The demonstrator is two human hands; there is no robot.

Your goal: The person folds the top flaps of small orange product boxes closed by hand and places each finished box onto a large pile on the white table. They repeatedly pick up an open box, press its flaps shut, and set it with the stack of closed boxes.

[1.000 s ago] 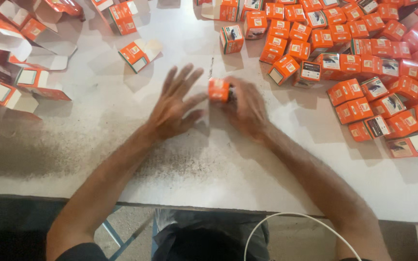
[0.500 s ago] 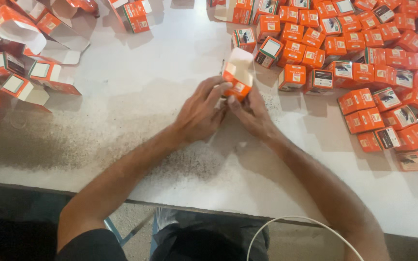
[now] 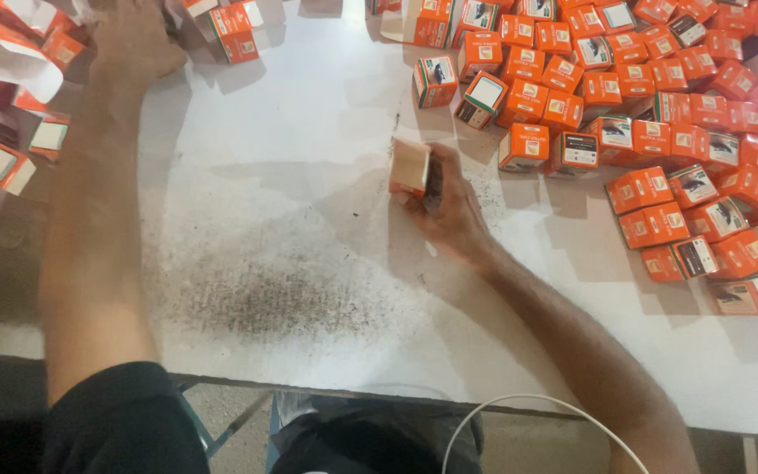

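left hand (image 3: 133, 39) now off to far-left flat boxes (image 3: 10, 53); right hand (image 3: 449, 206) alone clasps small orange box (image 3: 411, 167), left grip unclear. packing step; nxt needs fresh carton.

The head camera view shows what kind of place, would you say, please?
Probably a packing bench in a small workshop or warehouse. Many small orange boxes crowd the white table, opened or flattened ones lie at the left, and the right hand holds one box while the left hand reaches towards the left pile.

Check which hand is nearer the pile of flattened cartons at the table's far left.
Left. The left hand reaches up beside the flattened cartons at the far left. The right hand is mid-table, away from them, holding a small orange box.
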